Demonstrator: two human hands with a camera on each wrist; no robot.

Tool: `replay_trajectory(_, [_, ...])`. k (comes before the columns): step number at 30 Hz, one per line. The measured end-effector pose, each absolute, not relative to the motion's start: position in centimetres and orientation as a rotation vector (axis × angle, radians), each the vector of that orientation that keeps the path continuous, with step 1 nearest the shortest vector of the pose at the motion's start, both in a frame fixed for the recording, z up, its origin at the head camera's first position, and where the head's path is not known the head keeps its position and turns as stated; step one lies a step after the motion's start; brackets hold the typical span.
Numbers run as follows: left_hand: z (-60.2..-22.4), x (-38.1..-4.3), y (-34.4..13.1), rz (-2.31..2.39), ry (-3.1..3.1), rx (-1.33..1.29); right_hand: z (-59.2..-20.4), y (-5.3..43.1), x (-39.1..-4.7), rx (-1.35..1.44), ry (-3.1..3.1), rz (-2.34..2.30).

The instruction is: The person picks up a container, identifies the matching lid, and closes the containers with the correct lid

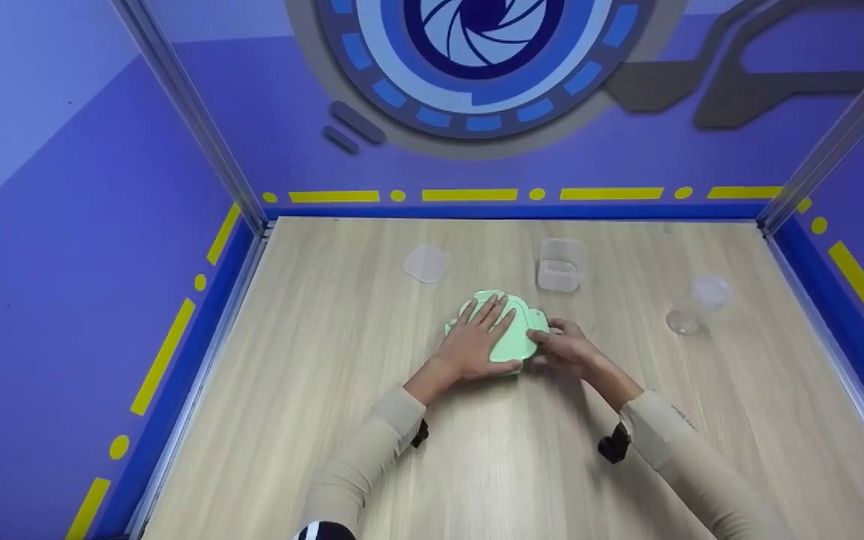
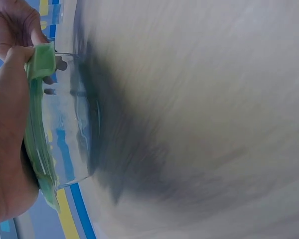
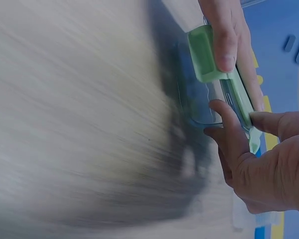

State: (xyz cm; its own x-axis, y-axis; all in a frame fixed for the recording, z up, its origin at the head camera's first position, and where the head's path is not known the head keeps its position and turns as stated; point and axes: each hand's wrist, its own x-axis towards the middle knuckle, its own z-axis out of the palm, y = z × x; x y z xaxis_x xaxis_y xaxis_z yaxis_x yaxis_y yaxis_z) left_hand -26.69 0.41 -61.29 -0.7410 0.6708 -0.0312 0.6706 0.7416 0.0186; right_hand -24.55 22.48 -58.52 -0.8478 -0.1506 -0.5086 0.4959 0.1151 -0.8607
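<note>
A clear glass food container (image 2: 70,124) with a green snap-on lid (image 1: 516,343) stands on the table in front of me. Spread over the top of that lid is my left hand (image 1: 471,351), its fingers nearly straight. In the right wrist view its thumb lies on a raised green side latch (image 3: 202,56). My right hand (image 1: 568,348) pinches the right edge of the lidded container, thumb on the lid rim and bent fingers against the side below. The left wrist view shows the glass wall under the lid; the left palm hides part of the lid.
Behind the container lies a flat translucent lid (image 1: 427,264), and a small clear plastic container (image 1: 561,266) stands to its right. Farther right is a clear cylindrical jar (image 1: 702,296). Blue-purple panels (image 1: 432,169) border the wooden table (image 1: 312,375) at the back and sides.
</note>
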Motion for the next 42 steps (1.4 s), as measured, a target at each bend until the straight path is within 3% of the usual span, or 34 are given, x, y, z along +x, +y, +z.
replay_trajectory(19, [-61.5,-27.6,0.1,0.002,2.934,1.245,-55.3,22.2,-26.3,-0.110,2.728,-1.133])
replay_trajectory(28, [-61.7,-27.5,-0.1,0.054,2.920,1.253,-55.3,21.0,-27.5,-0.138,2.664,-0.912])
replay_trajectory(42, [-62.1,-27.9,-0.3,0.067,2.943,1.317,-55.1,22.1,-28.6,0.056,2.355,-1.212])
